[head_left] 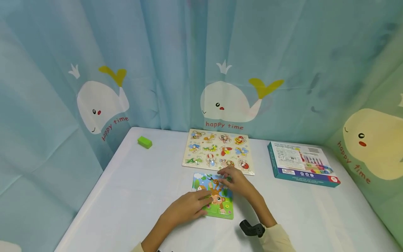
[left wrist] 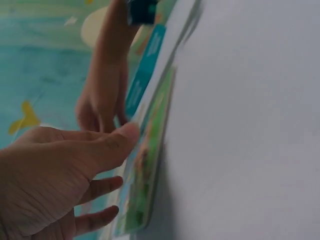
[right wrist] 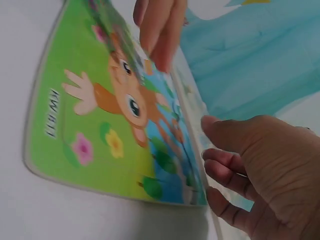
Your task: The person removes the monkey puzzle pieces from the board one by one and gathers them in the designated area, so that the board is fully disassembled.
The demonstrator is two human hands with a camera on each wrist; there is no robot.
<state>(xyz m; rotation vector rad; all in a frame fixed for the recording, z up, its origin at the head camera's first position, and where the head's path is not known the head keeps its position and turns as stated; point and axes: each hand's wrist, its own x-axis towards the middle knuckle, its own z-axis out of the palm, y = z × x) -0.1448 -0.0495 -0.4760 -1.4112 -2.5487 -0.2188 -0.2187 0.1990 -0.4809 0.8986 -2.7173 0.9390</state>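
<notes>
A small square monkey jigsaw puzzle (head_left: 221, 207) lies on the white table, its picture a monkey over green grass and blue sky. My left hand (head_left: 186, 208) reaches over its left side with fingers spread, fingertips close over the monkey picture. At the puzzle's far right corner is my right hand (head_left: 237, 180). In the right wrist view its thumb and loosely bent fingers (right wrist: 232, 172) are right at the board's edge, with nothing between them. The left wrist view shows the left thumb (left wrist: 112, 147) above the board, seen nearly edge-on.
Just behind the puzzle lies a wooden board with several insect pictures (head_left: 217, 150). A teal-edged box (head_left: 302, 162) sits at the right, and a green block (head_left: 145, 142) at the far left. A blue whale-print curtain (head_left: 170, 70) closes off the back.
</notes>
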